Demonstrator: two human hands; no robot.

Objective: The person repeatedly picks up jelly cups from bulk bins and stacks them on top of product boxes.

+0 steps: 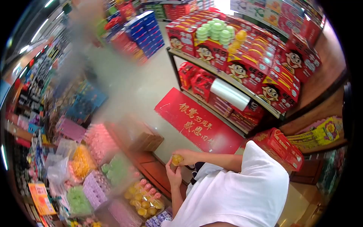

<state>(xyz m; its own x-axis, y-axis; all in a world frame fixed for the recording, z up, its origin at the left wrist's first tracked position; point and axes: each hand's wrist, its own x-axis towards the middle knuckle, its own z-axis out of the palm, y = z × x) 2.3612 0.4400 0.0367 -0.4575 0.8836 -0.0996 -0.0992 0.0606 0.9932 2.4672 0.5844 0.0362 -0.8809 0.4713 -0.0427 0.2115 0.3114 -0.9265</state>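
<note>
Near the middle of the view, in front of the white shirt, my left hand (173, 174) and my right hand (186, 157) are together around a small round yellow item (176, 159). The fingers of both hands are closed on it. Below them, on the counter, lies a bag of similar yellow round items (143, 201), with pink ones (150, 190) beside it. Green round containers (215, 31) and a few yellow ones (240, 36) stand on top of the red boxes at the upper right.
A shelf (227, 77) holds red cartons (237, 70) and a clear plastic roll (230, 94). A red mat (196, 123) lies on the floor. Bags of orange (82, 159) and green (78, 200) goods are at the lower left, near a cardboard box (147, 140).
</note>
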